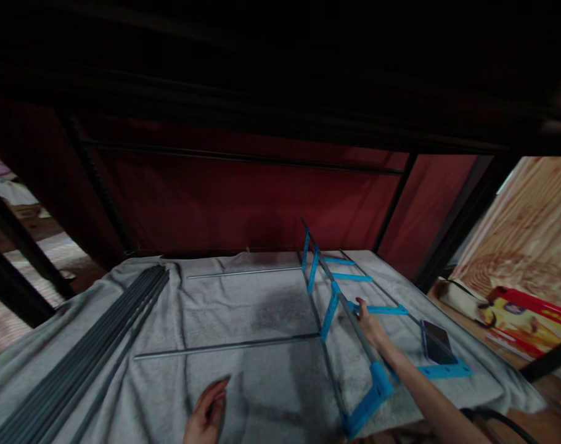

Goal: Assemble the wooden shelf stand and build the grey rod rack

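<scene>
I see the left hand [206, 414], loose fingers holding nothing, then right of it the long blue frame [329, 313] pointing away on the grey sheet [243, 314], and the closer right hand [369, 322] at 1 blue bar [386, 310], grip hard to tell.

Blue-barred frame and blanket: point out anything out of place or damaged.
The phone looks out of place, lying by the near-right blue bar of the frame though no part of it. No damage or spill stands out in the dim light.
</scene>
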Motion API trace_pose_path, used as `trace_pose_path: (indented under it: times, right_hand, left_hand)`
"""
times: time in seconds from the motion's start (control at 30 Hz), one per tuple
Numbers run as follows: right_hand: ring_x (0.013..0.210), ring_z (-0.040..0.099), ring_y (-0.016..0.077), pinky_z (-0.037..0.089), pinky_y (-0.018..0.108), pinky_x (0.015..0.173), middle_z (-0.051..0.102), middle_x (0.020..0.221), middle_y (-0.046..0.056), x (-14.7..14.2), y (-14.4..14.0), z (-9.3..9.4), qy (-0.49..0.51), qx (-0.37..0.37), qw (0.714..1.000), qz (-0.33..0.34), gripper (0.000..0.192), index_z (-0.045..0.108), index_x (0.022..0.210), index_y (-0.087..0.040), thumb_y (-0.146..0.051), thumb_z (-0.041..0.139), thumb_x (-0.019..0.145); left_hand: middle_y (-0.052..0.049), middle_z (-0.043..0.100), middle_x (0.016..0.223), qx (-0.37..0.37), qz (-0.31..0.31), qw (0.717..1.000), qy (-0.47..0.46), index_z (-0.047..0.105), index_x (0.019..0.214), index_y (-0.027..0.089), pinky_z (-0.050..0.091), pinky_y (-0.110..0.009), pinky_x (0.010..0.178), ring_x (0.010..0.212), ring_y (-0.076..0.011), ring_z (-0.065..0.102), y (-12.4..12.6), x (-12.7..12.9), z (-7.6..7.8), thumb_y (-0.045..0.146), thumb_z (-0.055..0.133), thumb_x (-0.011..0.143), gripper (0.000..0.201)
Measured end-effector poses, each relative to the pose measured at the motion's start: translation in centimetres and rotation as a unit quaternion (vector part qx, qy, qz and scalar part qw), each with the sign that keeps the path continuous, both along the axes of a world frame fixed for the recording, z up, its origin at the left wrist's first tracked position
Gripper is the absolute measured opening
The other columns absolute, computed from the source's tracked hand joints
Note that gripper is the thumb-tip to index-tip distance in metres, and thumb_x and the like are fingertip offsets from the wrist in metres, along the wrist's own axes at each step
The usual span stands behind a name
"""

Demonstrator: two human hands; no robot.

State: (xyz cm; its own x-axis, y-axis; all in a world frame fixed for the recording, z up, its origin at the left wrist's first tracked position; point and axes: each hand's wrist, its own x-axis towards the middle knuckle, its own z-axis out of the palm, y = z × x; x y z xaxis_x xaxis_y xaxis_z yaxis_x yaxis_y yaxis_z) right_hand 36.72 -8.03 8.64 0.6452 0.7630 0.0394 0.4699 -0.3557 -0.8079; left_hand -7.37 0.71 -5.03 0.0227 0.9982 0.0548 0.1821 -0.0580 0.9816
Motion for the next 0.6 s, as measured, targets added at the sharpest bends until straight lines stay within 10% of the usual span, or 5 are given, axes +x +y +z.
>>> trace_pose_path:
  times: [0.1,0.33,0.6]
  right_hand:
    - [0.094,0.07,0.0246,0.05,0.033,0.087,0.073,0.087,0.007,3.7,-1.5,0.6,-0.144,-0.105,0.983,0.052,0.045,0.057,0.127,-0.017,-0.016,0.045,0.084]
    - [0.094,0.073,0.0287,0.054,0.041,0.087,0.069,0.12,0.024,8.6,-3.6,3.5,-0.444,-0.282,0.837,0.148,0.061,0.044,0.148,-0.007,-0.005,0.03,0.089]
    - [0.101,0.072,0.0278,0.054,0.04,0.088,0.071,0.116,0.022,7.3,1.4,11.9,-0.546,-0.343,0.745,0.172,0.058,0.054,0.142,-0.014,-0.003,0.031,0.09]
  left_hand:
    - [-0.007,0.079,0.098,0.011,-0.012,1.0,-0.004,0.08,0.085,0.025,0.063,-0.042,0.082,0.084,-0.0286,0.075,0.2,-0.9,-1.2,0.062,0.077,0.057,0.047]
    - [-0.009,0.079,0.094,0.054,-0.031,0.998,0.005,0.08,0.085,0.023,0.064,-0.038,0.079,0.08,-0.026,0.076,0.7,-1.6,-3.6,0.053,0.074,0.063,0.037]
    - [-0.01,0.079,0.089,0.056,-0.036,0.998,0.009,0.08,0.078,0.022,0.062,-0.043,0.084,0.085,-0.0301,0.075,-0.1,-1.3,-1.3,0.065,0.073,0.061,0.046]
